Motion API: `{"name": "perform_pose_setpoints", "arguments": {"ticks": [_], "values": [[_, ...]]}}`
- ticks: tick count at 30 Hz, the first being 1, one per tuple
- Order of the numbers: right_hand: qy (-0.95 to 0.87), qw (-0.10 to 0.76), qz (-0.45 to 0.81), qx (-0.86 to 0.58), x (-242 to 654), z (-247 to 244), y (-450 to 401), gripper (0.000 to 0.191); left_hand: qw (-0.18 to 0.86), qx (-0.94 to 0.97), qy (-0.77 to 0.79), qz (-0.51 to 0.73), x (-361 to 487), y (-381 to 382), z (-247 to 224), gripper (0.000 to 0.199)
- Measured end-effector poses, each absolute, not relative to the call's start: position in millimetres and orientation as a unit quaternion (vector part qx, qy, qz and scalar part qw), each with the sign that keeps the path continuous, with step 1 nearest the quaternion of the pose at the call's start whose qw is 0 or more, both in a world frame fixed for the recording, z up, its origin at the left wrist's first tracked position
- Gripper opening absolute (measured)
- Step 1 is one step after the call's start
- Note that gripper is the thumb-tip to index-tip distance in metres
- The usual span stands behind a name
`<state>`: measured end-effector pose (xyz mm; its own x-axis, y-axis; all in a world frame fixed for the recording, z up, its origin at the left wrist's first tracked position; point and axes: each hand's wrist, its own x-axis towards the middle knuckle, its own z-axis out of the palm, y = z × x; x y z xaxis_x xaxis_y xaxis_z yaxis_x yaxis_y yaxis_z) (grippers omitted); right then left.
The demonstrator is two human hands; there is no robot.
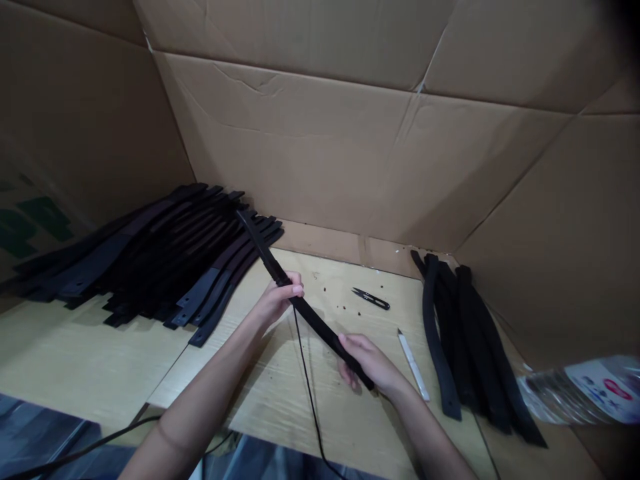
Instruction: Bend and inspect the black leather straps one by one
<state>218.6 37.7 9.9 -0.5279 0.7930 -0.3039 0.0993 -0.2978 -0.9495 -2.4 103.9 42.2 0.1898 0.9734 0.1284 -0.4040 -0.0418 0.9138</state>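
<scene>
A long black strap-like strip slants across the middle of the view, held above the wooden tabletop. My left hand is closed around it near its middle, with the thumb on top. Lower down, my right hand grips the strip close to its near end, the thumb lying along it. A thin black cord hangs below my left hand and runs down past the table's front edge; whether it joins the strip is hidden by the fingers.
Many similar black strips lie heaped at the left, with several more at the right. Thread snips, a white craft knife and dark scraps lie between. Cardboard walls enclose the table. A plastic bottle lies far right.
</scene>
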Motion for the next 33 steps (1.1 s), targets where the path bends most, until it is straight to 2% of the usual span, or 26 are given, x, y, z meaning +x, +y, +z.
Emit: {"name": "perform_pose_setpoints", "arguments": {"ticks": [5, 7, 11, 16, 19, 25, 30, 33], "values": [[-0.546, 0.287, 0.678, -0.401, 217, 12, 35, 0.042, 0.624, 0.459, 0.282, 0.566, -3, 107, 38, 0.035], [-0.566, 0.306, 0.664, -0.38, 217, 11, 34, 0.043, 0.613, 0.458, 0.288, 0.576, -3, 108, 38, 0.037], [-0.579, 0.289, 0.661, -0.379, 216, 7, 35, 0.04, 0.589, 0.458, 0.324, 0.581, -2, 109, 41, 0.041], [-0.551, 0.284, 0.671, -0.407, 217, 14, 37, 0.053, 0.558, 0.472, 0.373, 0.571, -2, 106, 46, 0.023], [-0.514, 0.287, 0.674, -0.446, 220, 18, 37, 0.058, 0.556, 0.497, 0.364, 0.558, -4, 106, 45, 0.022], [-0.474, 0.241, 0.701, -0.475, 223, 19, 35, 0.061, 0.532, 0.523, 0.378, 0.549, -5, 108, 42, 0.026], [-0.5, 0.293, 0.706, -0.408, 219, 18, 36, 0.051, 0.501, 0.515, 0.388, 0.577, -6, 110, 37, 0.026], [-0.529, 0.296, 0.69, -0.396, 217, 17, 37, 0.042, 0.487, 0.511, 0.403, 0.582, -6, 113, 34, 0.032]]}}
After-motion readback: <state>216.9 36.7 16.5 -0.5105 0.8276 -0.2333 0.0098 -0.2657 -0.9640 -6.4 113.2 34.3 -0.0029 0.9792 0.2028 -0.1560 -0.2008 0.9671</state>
